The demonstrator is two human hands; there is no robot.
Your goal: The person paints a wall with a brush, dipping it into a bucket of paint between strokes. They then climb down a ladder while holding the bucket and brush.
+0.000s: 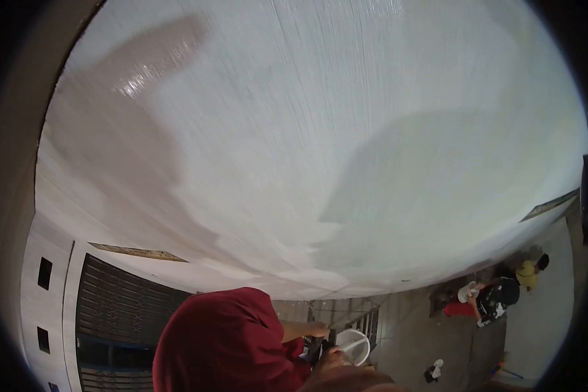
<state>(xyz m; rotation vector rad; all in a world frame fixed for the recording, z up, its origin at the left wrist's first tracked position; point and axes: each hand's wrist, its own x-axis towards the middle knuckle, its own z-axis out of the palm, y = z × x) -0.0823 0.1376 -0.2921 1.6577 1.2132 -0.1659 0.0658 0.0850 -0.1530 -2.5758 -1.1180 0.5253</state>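
A red sleeve and shirt [225, 340] fill the lower left of the head view. From it my left forearm reaches to my left hand [317, 329], small and dim, with its fingers curled beside a dark ladder [367, 325]. Lower down is my right hand [334, 356], its fingers bent by a dark shape I cannot make out. What either hand grips is hidden. Right beside the hands is a round white bucket [362, 347], seen from above. A broad pale surface [274, 130] with wet, shiny streaks and shadows spans the view above.
On the floor at lower right a person [496, 300] in dark and red clothes bends low, near a yellow item [526, 276]. A small black-and-white bundle [434, 371] and a blue-handled tool [511, 374] lie below. A folding metal gate [124, 307] stands at left.
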